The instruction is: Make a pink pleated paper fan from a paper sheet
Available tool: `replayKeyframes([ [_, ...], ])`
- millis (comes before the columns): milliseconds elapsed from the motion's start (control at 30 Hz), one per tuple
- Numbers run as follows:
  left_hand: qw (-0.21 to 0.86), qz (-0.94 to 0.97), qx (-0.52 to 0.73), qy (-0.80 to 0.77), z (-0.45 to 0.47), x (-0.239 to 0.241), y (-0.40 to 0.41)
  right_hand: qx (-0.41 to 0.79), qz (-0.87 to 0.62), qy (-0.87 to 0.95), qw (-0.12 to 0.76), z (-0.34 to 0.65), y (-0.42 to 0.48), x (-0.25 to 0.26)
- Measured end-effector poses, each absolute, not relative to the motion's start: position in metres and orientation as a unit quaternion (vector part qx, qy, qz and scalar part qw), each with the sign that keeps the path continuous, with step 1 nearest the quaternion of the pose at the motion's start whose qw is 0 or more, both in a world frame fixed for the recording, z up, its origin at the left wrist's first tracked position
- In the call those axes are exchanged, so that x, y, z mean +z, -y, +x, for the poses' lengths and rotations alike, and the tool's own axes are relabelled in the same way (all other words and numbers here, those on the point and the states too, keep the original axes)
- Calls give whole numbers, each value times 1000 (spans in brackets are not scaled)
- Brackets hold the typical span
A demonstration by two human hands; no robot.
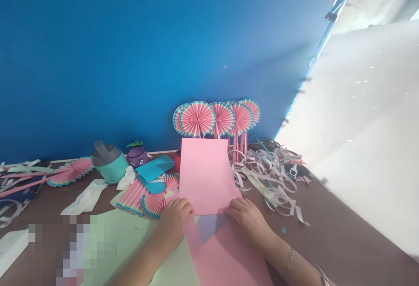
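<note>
A sheet of pink paper (206,174) stands raised in front of me, tilted up from its lower edge. My left hand (175,216) is closed at its lower left corner, fingers curled and the thumb hidden. At the lower right corner my right hand (247,220) grips the same sheet in a like way. Under it lie more pink paper (238,260), a greyish-blue piece (211,227) and pale green paper (131,238). Left of the sheet are folded pink paper fans (154,205) with blue-green edges.
Finished round pink fans (198,119) lean on the blue partition (147,59). Curled white paper strips (278,181) are heaped at right. A teal tumbler (113,166), purple cup (137,157), blue paper (155,168) and crumpled tissue (87,196) stand or lie at left.
</note>
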State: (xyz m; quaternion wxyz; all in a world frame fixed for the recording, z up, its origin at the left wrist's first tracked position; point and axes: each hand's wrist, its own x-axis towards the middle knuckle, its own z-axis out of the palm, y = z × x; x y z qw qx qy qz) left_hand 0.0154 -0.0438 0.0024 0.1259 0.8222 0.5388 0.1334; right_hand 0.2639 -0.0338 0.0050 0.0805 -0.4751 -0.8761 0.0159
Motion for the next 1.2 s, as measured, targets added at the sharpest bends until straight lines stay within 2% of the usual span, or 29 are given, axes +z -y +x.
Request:
replayKeyframes([
  [233,104,820,167,-538,15,9,47,-16,-473,874,115,267,33,0],
  [367,83,832,160,-524,13,12,46,-17,-472,878,82,266,33,4],
  [600,-30,822,112,-558,26,-13,61,-60,-478,876,12,255,41,-6],
  [833,-93,857,84,-499,53,-27,80,-179,-466,863,76,249,53,-35],
  [1033,-87,848,84,-515,55,-13,80,-192,-452,867,86,248,55,-32],
  [1200,-99,824,75,-553,51,-23,81,-177,-473,859,88,249,54,-31],
])
